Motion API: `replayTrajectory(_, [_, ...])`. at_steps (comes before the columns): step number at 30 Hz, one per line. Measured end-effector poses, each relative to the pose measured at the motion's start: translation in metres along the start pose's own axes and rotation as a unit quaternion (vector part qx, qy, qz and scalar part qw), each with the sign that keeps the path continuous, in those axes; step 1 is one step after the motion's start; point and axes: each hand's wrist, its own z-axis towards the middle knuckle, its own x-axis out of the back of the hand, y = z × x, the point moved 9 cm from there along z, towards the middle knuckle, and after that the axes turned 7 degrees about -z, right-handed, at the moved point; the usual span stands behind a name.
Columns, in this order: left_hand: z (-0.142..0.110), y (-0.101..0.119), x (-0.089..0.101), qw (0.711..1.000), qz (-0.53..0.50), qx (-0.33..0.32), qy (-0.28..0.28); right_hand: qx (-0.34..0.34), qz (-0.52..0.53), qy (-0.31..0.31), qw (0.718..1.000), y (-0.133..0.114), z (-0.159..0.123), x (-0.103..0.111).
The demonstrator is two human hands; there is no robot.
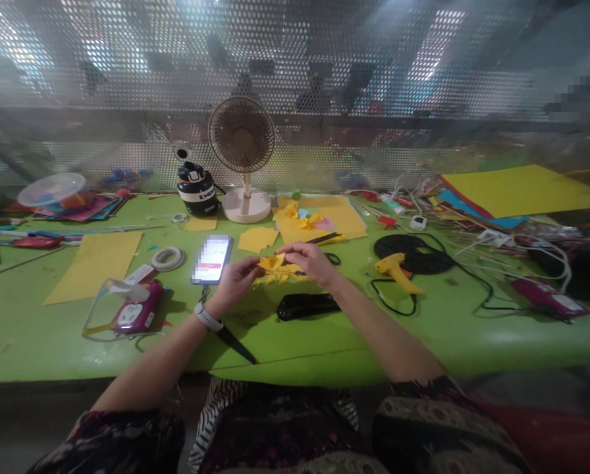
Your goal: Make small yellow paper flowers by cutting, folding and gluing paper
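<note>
Between my two hands, just above the green table, is a folded yellow paper flower [272, 263]. My left hand [238, 280] pinches its left side, fingers closed. From the right, my right hand [312, 262] holds its other edge with thumb and fingertips. Small yellow paper scraps [280, 275] lie beneath and behind the flower. A black stapler-like object [307, 306] rests in front of my hands. Left of my left hand is a lit phone [211, 259]. Several yellow paper squares [258, 239] lie beyond my hands.
A yellow hot glue gun [398, 273] lies right, its cord curled. A fan [245, 204] and black bottle [196, 191] stand at the back. Tape [167, 259], a purple power strip [139, 308] and yellow paper [97, 263] are left. Coloured sheets [527, 189] are stacked at right.
</note>
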Motion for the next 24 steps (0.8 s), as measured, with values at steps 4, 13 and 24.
replayTrajectory(4, [0.0,-0.001,-0.001,1.0,0.019,0.0,-0.01,0.018,-0.073,-0.003,0.997,-0.003,-0.002,-0.003])
replayTrajectory(13, [-0.003,0.014,0.0,0.991,0.124,-0.057,0.003,0.132,-0.263,0.019,0.956,-0.02,-0.009,-0.01])
replayTrajectory(24, [-0.01,0.028,-0.002,0.962,0.254,-0.095,0.025,0.189,-0.375,0.045,0.906,-0.032,-0.017,-0.022])
